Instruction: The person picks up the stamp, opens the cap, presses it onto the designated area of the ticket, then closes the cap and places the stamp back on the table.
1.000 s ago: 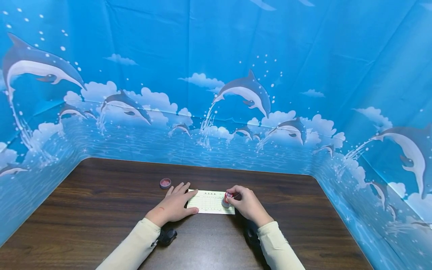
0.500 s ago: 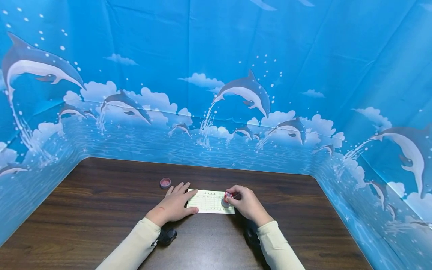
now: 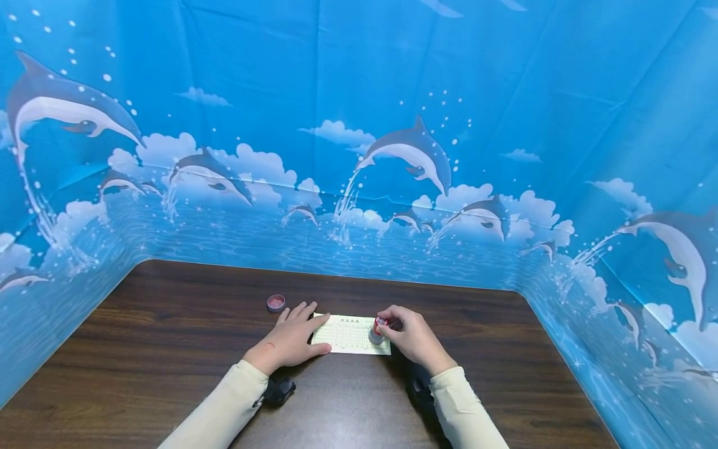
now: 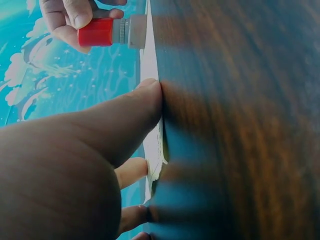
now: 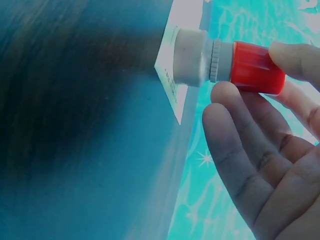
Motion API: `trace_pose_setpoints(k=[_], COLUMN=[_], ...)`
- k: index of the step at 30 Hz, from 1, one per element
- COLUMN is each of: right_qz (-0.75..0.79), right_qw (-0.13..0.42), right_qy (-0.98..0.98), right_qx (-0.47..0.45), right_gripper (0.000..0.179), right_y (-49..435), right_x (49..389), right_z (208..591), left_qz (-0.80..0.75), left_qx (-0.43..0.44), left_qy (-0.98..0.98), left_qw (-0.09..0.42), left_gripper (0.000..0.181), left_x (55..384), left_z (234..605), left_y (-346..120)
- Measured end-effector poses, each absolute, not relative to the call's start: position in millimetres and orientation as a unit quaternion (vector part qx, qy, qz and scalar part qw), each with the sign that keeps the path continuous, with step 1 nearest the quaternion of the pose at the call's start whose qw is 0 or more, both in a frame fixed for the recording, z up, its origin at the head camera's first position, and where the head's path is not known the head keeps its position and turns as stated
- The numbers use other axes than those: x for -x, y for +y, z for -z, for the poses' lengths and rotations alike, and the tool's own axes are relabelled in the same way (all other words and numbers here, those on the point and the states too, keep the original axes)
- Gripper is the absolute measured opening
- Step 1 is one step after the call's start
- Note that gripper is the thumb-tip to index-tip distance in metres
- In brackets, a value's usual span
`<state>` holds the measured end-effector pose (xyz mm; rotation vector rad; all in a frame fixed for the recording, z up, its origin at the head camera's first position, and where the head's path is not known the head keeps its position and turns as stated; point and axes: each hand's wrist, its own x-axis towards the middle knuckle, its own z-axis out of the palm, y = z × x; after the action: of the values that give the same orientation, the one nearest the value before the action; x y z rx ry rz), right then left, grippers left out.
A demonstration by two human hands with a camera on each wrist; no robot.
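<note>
A pale printed form (image 3: 349, 335) with a grid lies on the dark wooden table. My left hand (image 3: 288, 342) rests on its left end, fingers spread, the thumb along the near edge. At the form's right end stands a self-inking style stamp (image 5: 257, 67) with a red handle and a grey base. My right hand (image 3: 412, 337) pinches the red handle between thumb and fingers. In the right wrist view the stamp's base (image 5: 191, 57) sits against the paper; its underside is hidden. The left wrist view shows the red handle (image 4: 95, 32) gripped from above.
A small round reddish cap (image 3: 275, 303) lies on the table beyond my left fingers. A blue dolphin-printed curtain (image 3: 359, 156) borders the table (image 3: 168, 349) at the back and both sides. Black wrist devices (image 3: 278, 393) are strapped under the sleeves.
The whole head view shifts very slightly. Both hands, the stamp and the form keep their places relative to one another.
</note>
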<state>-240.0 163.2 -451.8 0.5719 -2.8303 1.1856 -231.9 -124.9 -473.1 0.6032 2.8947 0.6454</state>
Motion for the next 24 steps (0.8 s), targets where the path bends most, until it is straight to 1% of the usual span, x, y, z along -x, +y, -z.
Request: trace_pose_setpoints(k=[7,12,14,19,24], right_qz=[-0.337,-0.315,-0.300,-0.255,-0.263], right_qw=[0.011,0.012,0.015,0.028,0.033], right_qy=[-0.923,-0.927,-0.930,-0.939,-0.936], right_qx=[-0.187,-0.201,-0.211,-0.229,-0.230], right_gripper=[0.014,0.034,0.037,0.024,0.018], right_y=[161,161,160,160,164], right_x=[242,242,243,244,243], right_z=[449,445,444,444,441], left_qz=[-0.215,-0.214,-0.212,-0.211,-0.213], left_qx=[-0.199,-0.199,-0.199,-0.202,-0.201], left_qy=[0.955,0.955,0.955,0.955,0.954], left_qw=[0.055,0.053,0.052,0.053,0.055], left_gripper=[0.071,0.070,0.070,0.071,0.071], left_x=[233,234,234,234,234], left_z=[475,475,475,474,474], left_y=[-126,-126,-126,-125,-125])
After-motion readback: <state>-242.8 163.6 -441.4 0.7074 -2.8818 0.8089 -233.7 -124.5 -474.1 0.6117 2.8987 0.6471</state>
